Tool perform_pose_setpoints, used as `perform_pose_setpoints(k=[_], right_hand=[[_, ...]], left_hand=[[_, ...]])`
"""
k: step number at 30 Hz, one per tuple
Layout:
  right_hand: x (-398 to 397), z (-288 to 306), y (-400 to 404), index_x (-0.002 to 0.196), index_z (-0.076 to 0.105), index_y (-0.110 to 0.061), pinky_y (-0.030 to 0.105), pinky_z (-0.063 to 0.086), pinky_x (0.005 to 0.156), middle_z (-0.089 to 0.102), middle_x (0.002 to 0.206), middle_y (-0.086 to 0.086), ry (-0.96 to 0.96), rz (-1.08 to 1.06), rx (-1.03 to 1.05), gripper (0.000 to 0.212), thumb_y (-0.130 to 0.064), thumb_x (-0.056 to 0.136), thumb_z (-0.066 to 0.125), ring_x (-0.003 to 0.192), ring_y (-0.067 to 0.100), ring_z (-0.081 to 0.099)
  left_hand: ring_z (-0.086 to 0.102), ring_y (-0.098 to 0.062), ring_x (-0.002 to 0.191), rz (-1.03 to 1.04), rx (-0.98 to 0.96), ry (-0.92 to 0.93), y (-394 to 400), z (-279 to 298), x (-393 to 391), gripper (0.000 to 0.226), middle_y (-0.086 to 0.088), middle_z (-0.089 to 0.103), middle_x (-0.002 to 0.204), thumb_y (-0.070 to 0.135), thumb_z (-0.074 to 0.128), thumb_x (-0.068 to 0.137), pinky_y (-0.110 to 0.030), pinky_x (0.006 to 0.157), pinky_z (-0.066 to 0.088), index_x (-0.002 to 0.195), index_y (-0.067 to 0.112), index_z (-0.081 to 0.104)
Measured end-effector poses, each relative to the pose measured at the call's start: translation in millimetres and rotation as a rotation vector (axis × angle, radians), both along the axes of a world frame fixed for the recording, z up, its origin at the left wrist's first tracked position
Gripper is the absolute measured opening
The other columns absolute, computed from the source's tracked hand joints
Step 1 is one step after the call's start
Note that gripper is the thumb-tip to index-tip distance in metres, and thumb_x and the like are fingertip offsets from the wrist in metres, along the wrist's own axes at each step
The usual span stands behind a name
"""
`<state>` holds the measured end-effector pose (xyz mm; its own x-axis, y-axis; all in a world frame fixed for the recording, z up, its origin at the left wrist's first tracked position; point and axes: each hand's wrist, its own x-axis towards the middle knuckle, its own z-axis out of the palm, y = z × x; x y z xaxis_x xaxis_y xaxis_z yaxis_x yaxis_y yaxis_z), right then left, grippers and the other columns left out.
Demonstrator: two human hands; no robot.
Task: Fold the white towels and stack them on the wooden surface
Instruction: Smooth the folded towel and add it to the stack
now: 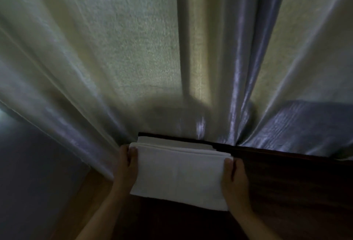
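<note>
Folded white terry towel held at both ends over dark wood.

The soft rectangular folded white terry towel [179, 173] lies on the dark grained wooden tabletop [286, 192], atop another folded layer; the left hand [129, 165] and right hand [236, 178] pinch its short edges, below glossy pleated curtains [95, 58].

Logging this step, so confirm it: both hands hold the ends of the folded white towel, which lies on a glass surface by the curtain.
Wrong surface. In the head view the folded white towel lies on a dark wooden surface, not glass. The left hand and right hand do hold its ends, by the curtain.
</note>
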<state>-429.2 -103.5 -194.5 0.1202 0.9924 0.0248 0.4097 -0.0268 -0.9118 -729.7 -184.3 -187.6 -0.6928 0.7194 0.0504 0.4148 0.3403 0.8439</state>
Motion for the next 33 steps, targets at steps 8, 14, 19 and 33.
perform_pose_setpoints(k=[8, 14, 19, 33], right_hand=[[-59, -41, 70, 0.115, 0.062, -0.012, 0.029, 0.040, 0.079, 0.069, 0.109, 0.016, -0.116, 0.023, -0.136, 0.034, -0.038, 0.106, 0.042, 0.101, 0.035, 0.065], [-66, -69, 89, 0.125, 0.059, -0.008, 0.040, 0.048, 0.085, 0.067, 0.117, 0.024, -0.253, 0.045, -0.282, 0.040, -0.040, 0.105, 0.044, 0.108, 0.044, 0.063], [-63, -75, 85, 0.114, 0.059, -0.007, 0.036, 0.044, 0.074, 0.068, 0.106, 0.023, -0.299, 0.016, -0.288, 0.040, -0.043, 0.104, 0.045, 0.099, 0.044, 0.066], [-130, -63, 43, 0.150, 0.044, -0.011, 0.047, 0.018, 0.125, 0.032, 0.162, 0.015, -0.746, 0.700, 0.230, 0.051, -0.030, 0.103, 0.044, 0.152, 0.030, 0.025]], left_hand=[[0.062, -0.035, 0.098, -0.072, -0.273, 0.077, 84, -49, -67, 0.036, -0.011, 0.064, 0.107, 0.045, 0.038, 0.105, -0.036, 0.078, 0.039, 0.124, 0.017, 0.050], [0.064, -0.044, 0.095, -0.058, -0.379, 0.100, 96, -75, -69, 0.036, -0.024, 0.066, 0.104, 0.041, 0.041, 0.105, -0.036, 0.070, 0.041, 0.121, 0.011, 0.050], [0.064, -0.036, 0.080, -0.012, -0.400, 0.144, 90, -70, -65, 0.037, -0.010, 0.063, 0.085, 0.049, 0.043, 0.102, -0.045, 0.070, 0.054, 0.106, 0.013, 0.049], [0.011, -0.035, 0.154, -0.739, -0.393, 0.758, 88, -85, 21, 0.071, -0.012, 0.009, 0.166, 0.048, 0.032, 0.097, -0.057, 0.123, 0.010, 0.158, 0.013, 0.025]])
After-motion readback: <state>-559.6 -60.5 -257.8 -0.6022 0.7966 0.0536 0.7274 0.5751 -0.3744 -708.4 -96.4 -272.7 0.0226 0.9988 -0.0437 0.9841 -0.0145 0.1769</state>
